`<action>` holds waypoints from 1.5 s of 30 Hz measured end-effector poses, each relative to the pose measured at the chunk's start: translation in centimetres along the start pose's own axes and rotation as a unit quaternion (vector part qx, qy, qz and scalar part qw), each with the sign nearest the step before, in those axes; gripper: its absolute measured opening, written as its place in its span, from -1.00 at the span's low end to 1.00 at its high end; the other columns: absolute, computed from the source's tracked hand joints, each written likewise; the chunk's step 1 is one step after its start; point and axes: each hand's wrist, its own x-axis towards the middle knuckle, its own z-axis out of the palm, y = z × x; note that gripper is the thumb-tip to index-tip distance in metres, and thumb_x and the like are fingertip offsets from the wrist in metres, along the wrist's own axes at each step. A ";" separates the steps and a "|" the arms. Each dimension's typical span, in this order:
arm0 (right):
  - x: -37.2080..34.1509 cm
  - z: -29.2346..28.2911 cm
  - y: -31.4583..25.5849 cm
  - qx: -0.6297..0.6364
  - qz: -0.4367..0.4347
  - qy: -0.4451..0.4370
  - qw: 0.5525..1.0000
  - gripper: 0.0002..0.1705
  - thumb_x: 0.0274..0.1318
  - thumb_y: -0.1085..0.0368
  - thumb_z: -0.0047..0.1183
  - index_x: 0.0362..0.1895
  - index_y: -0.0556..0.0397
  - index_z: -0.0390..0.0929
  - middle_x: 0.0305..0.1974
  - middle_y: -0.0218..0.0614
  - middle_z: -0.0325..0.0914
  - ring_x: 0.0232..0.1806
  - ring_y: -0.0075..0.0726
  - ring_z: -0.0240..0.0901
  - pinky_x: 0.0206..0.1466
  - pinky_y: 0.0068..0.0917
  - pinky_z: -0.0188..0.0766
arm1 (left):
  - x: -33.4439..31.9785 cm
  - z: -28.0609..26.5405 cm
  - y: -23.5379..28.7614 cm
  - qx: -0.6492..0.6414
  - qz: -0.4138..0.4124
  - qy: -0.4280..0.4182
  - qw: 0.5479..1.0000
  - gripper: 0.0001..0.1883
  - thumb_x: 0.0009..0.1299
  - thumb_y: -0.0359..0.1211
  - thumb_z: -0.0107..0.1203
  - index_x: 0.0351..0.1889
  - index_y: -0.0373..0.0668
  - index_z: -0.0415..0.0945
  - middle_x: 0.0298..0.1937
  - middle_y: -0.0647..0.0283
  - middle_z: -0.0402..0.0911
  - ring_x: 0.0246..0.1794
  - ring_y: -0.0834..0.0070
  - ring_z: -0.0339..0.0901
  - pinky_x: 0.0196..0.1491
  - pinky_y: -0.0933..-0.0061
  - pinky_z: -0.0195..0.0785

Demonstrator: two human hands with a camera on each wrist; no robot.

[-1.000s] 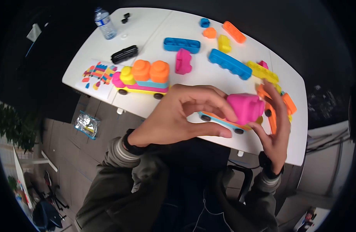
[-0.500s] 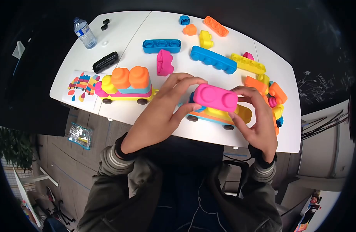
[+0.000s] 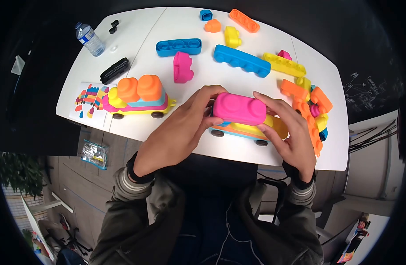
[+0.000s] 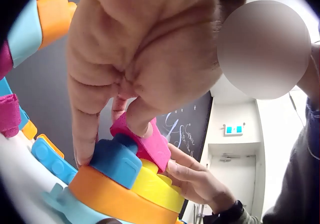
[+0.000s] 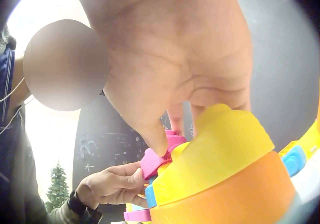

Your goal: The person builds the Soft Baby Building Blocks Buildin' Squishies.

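Note:
A pink two-stud block [image 3: 239, 108] is pinched at its left end by my left hand [image 3: 174, 128] and at its right end by my right hand [image 3: 291, 134]. Under it stands a wheeled toy car with a light blue base, an orange layer [image 4: 120, 196] and blue [image 4: 116, 163] and yellow [image 4: 157, 186] blocks on top. In the left wrist view the pink block [image 4: 150, 146] lies tilted against the blue and yellow blocks. The right wrist view shows the yellow block [image 5: 215, 156] close up, with the pink block [image 5: 156, 163] beyond it.
Left of my hands stands a second car [image 3: 143, 109] beside a picture sheet [image 3: 86, 115]. Blue [image 3: 242, 61], pink [image 3: 182, 67] and yellow [image 3: 284, 65] blocks lie behind. Orange pieces [image 3: 315, 128] are heaped at the right; a bottle [image 3: 90, 40] stands back left.
Both hands have brought the pink block from the right over the car and lowered it. It has turned, its studs now facing up, and my left hand has come to grip its left end.

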 end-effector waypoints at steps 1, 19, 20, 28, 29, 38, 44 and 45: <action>0.0 0.0 0.1 0.006 0.004 -0.001 1.000 -0.29 0.38 0.38 0.45 0.59 -0.01 0.66 0.24 0.02 0.79 0.19 0.10 0.81 0.32 -0.12 0.72 | 0.0 0.0 -0.1 -0.005 0.010 0.003 1.000 -0.48 0.79 -0.50 0.13 0.65 -0.22 0.28 0.49 -0.16 0.58 0.51 -0.13 0.65 0.43 -0.01 0.58; -0.6 0.2 0.9 0.016 -0.003 0.013 1.000 -0.29 0.14 0.46 0.57 0.43 0.12 0.76 0.18 -0.01 0.87 0.15 0.08 0.85 0.31 -0.17 0.70 | 0.1 0.4 -0.8 -0.006 -0.025 -0.057 0.998 -0.40 0.80 -0.55 0.08 0.74 -0.19 0.17 0.54 -0.18 0.55 0.51 -0.12 0.65 0.44 0.06 0.58; -0.4 0.1 0.9 0.009 -0.003 0.013 1.000 -0.29 0.14 0.47 0.57 0.43 0.12 0.76 0.18 -0.01 0.87 0.15 0.08 0.85 0.31 -0.17 0.70 | 0.2 0.1 -1.4 0.000 0.022 -0.055 0.998 -0.39 0.79 -0.54 0.10 0.74 -0.19 0.18 0.57 -0.18 0.51 0.54 -0.11 0.63 0.47 0.06 0.56; -1.2 0.5 1.3 0.000 0.019 0.027 0.999 -0.25 0.15 0.47 0.56 0.47 0.14 0.72 0.15 0.03 0.86 0.15 0.04 0.84 0.30 -0.22 0.66 | 1.8 0.7 -4.7 0.200 0.033 0.072 0.977 -0.14 0.74 -0.58 0.10 0.94 -0.10 -0.04 0.92 -0.34 -0.23 0.94 -0.42 -0.21 0.83 -0.25 0.06; -1.3 0.5 1.0 0.001 0.013 0.026 1.000 -0.25 0.15 0.47 0.56 0.47 0.14 0.72 0.15 0.03 0.86 0.15 0.04 0.84 0.30 -0.22 0.66 | 2.1 1.2 -5.5 0.230 0.013 0.130 0.964 -0.15 0.76 -0.54 0.12 0.93 -0.12 -0.04 0.91 -0.42 -0.23 0.93 -0.46 -0.21 0.83 -0.28 0.04; -1.5 0.3 0.5 -0.031 0.039 0.025 0.998 -0.27 0.20 0.42 0.57 0.48 0.12 0.72 0.16 0.03 0.87 0.12 0.04 0.84 0.29 -0.21 0.65 | 2.3 1.8 -7.6 0.251 -0.037 0.096 0.963 -0.30 0.76 -0.18 0.28 0.65 -0.54 0.40 0.83 -0.65 -0.25 0.83 -0.64 0.02 0.77 -0.34 0.19; -1.6 0.3 -0.2 -0.039 0.046 0.026 0.998 -0.30 0.24 0.39 0.55 0.48 0.13 0.72 0.19 0.02 0.87 0.16 0.07 0.84 0.33 -0.20 0.65 | 2.1 1.4 -7.3 0.226 -0.039 0.132 0.964 -0.38 0.68 -0.32 0.36 0.55 -0.57 0.48 0.75 -0.47 -0.02 0.69 -0.50 0.32 0.69 -0.20 0.38; -1.6 0.3 -0.2 -0.040 0.048 0.024 0.998 -0.30 0.25 0.39 0.55 0.48 0.13 0.71 0.19 0.02 0.87 0.17 0.08 0.84 0.34 -0.20 0.65 | 2.0 1.2 -7.1 0.218 -0.028 0.130 0.967 -0.43 0.65 -0.39 0.38 0.50 -0.56 0.53 0.70 -0.38 0.08 0.63 -0.40 0.42 0.63 -0.14 0.47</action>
